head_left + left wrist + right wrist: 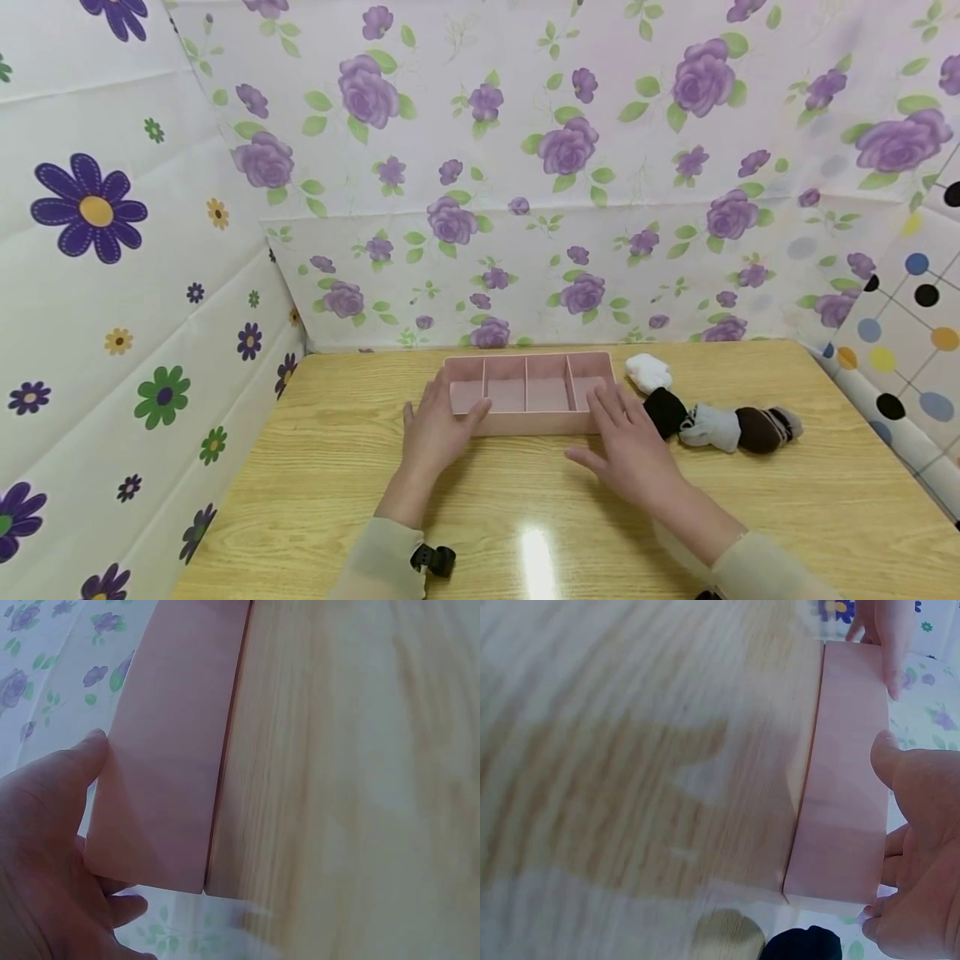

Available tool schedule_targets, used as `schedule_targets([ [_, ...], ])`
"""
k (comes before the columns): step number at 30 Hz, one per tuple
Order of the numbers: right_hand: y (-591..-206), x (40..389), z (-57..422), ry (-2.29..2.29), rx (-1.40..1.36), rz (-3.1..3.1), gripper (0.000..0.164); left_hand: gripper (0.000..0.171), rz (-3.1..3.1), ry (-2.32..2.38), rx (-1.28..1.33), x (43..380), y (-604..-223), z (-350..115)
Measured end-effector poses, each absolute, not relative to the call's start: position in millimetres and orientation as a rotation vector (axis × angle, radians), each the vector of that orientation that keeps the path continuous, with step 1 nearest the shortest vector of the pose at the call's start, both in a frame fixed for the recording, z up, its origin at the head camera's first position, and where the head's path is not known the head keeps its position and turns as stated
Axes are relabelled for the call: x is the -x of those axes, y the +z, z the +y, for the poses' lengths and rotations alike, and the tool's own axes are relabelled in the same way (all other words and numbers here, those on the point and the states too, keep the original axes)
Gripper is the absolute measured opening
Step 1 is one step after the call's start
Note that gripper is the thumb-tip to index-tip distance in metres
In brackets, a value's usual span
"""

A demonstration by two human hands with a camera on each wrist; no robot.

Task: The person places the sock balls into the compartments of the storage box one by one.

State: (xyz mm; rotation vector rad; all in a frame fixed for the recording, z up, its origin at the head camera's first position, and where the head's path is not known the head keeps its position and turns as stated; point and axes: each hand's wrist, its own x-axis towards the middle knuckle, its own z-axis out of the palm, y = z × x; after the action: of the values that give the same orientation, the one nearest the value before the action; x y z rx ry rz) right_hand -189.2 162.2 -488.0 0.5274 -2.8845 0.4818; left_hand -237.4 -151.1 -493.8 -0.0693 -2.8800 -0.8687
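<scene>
A long pink box with several compartments sits on the wooden table, near the back. My left hand is at its left end, fingers along the end wall and thumb by the front rim. In the left wrist view the thumb tip meets the box's upper edge. At the opposite end, my right hand reaches over the right front corner with its fingers extended and thumb spread away. The compartments in view hold nothing. Right of that hand lie rolled socks: white, black, light grey and dark brown striped.
A flowered cloth hangs behind the table's back edge, with a daisy-print cloth on the left and a dotted one on the right. The wooden tabletop stretches in front of the box.
</scene>
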Motion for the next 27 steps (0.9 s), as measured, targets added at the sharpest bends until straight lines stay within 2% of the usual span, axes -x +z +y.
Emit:
schedule_targets([
  [17, -485.2, 174.7, 154.6, 0.528, -0.583, -2.873, 0.093, 0.109, -2.878, -0.927, 0.128, 235.0, -498.0, -169.3],
  [27, -484.3, 173.9, 163.4, 0.550, -0.633, -2.856, 0.084, 0.113, -2.885, -0.965, 0.134, 234.5, -497.6, -170.0],
])
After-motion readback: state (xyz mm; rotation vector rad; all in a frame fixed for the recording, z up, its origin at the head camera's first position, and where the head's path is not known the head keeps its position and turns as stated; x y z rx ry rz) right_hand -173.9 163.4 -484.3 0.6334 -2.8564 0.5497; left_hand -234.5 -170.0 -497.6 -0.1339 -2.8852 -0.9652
